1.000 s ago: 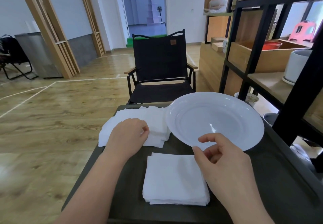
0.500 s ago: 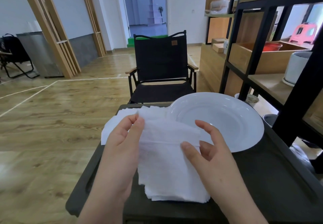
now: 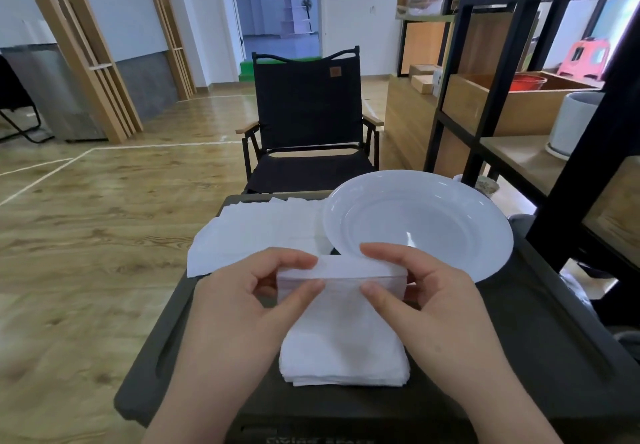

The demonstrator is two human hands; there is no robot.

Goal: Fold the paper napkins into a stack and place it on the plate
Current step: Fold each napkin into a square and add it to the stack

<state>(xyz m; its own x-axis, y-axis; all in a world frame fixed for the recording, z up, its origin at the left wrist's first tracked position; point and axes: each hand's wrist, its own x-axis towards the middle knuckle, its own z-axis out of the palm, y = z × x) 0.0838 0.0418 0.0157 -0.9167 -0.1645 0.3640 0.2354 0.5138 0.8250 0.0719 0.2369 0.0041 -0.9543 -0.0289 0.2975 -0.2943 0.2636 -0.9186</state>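
A white paper napkin is held doubled over just above a stack of folded napkins near the table's front edge. My left hand pinches the napkin's left end between thumb and fingers. My right hand pinches its right end the same way. A pile of unfolded napkins lies at the back left of the table. The large white plate sits at the back right, with nothing on it, its left rim over the pile's edge.
The small dark table has a raised rim. A black folding chair stands right behind it. A black-framed wooden shelf unit with a white pot and boxes rises close on the right. Wooden floor lies to the left.
My left hand lifted a napkin off the back-left pile and my right hand joined it. Both hands brought it over the front stack and folded it into a narrower band.
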